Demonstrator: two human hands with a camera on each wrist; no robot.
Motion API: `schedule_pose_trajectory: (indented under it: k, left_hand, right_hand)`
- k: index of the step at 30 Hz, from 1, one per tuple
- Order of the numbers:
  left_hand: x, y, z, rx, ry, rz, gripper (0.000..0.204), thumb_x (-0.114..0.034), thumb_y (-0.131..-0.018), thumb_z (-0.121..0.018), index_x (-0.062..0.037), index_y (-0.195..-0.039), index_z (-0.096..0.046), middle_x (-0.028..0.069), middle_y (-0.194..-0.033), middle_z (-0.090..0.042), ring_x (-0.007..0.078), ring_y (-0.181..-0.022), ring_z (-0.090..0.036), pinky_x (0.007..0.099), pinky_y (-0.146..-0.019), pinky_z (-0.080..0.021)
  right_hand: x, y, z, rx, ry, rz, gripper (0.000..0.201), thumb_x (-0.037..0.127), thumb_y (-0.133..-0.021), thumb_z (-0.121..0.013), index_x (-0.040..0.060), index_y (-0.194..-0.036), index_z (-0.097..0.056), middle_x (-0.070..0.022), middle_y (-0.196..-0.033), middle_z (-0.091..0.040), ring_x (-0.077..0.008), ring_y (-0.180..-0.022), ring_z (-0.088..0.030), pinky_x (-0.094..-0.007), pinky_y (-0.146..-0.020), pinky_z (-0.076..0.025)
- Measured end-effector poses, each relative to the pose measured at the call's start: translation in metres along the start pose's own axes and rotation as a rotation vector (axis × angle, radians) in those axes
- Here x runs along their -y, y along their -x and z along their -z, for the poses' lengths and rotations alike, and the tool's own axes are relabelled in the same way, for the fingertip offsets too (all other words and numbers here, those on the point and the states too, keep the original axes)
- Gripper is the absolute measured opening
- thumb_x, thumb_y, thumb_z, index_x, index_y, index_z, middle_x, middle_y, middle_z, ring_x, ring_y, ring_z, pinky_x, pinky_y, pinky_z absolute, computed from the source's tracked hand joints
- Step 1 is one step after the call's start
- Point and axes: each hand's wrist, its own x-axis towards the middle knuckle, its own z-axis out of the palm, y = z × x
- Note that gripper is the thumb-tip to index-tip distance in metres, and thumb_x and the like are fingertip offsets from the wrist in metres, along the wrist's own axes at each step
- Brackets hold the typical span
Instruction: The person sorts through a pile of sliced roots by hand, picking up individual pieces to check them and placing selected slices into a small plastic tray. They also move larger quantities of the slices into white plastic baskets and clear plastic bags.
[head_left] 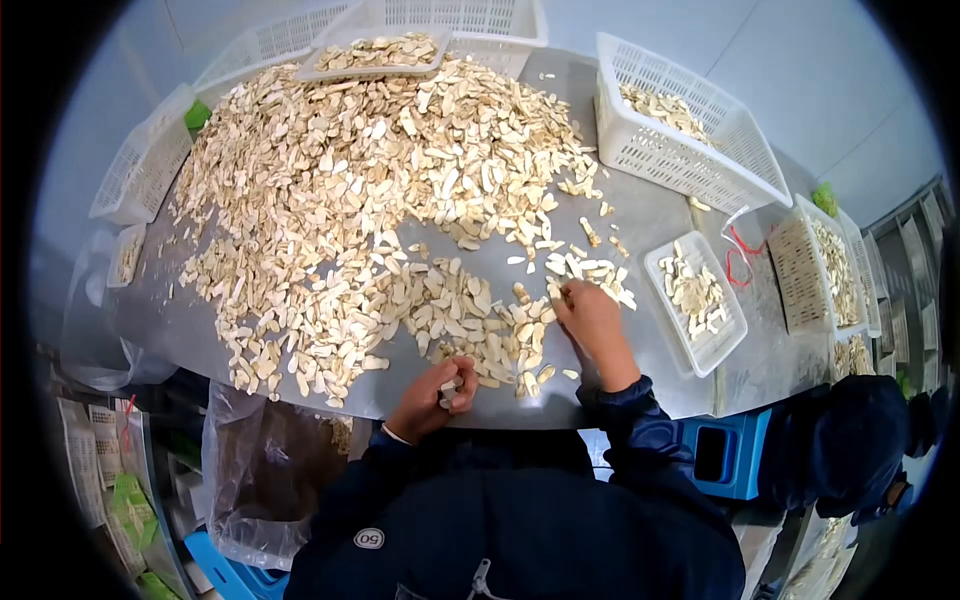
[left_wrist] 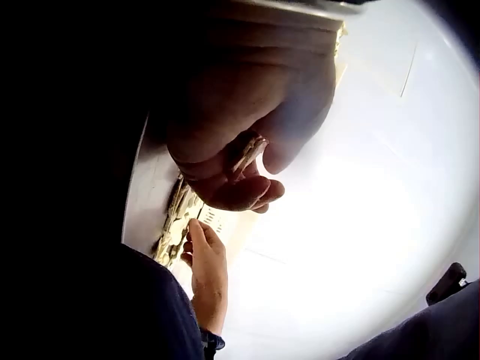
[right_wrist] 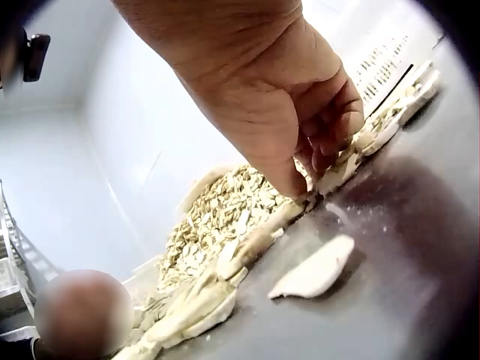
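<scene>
A large heap of pale, flat dried slices (head_left: 330,170) with browned edges covers much of the metal table. My left hand (head_left: 432,398) is near the table's front edge, its curled fingers holding a few slices (head_left: 449,392) against the palm. In the left wrist view, a slice (left_wrist: 248,156) shows between the thumb and fingers. My right hand (head_left: 597,325) reaches down to a small cluster of slices (head_left: 590,268) right of the heap. In the right wrist view, its thumb and bent fingers come together low at the slices, pinching there; the fingertips are partly hidden. One loose slice (right_wrist: 315,268) lies nearby.
A white tray (head_left: 738,335) of slices stands to the right, with a large white basket (head_left: 690,170) behind it. Red string (head_left: 738,262) lies beside the tray. More baskets (head_left: 150,165) ring the heap. A plastic-lined bin (head_left: 265,460) stands below the front edge.
</scene>
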Motion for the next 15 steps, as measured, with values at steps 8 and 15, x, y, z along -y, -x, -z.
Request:
schedule_pose_trajectory:
  k: [8, 15]
  left_hand:
    - [0.002, 0.000, -0.011, -0.036, 0.019, 0.014, 0.029, -0.027, -0.107, -0.043, -0.0082, -0.124, -0.057, 0.0072, -0.091, -0.058, 0.0113, -0.067, -0.046, 0.0254, -0.062, -0.038]
    - [-0.001, 0.000, -0.007, -0.032, 0.006, 0.001, 0.029, -0.024, -0.107, -0.042, -0.0063, -0.125, -0.057, 0.0081, -0.088, -0.056, 0.0130, -0.069, -0.047, 0.0270, -0.062, -0.038]
  right_hand:
    - [-0.002, 0.011, 0.015, -0.104, -0.227, 0.051, 0.011, 0.014, -0.089, -0.065, 0.0043, -0.088, -0.068, -0.0174, -0.082, -0.066, -0.0368, -0.079, -0.066, -0.0441, -0.069, -0.052]
    - [0.006, 0.032, 0.027, 0.139, -0.184, 0.073, 0.015, 0.014, -0.087, -0.065, 0.0076, -0.100, -0.070, -0.0162, -0.083, -0.067, -0.0352, -0.077, -0.066, -0.0427, -0.069, -0.052]
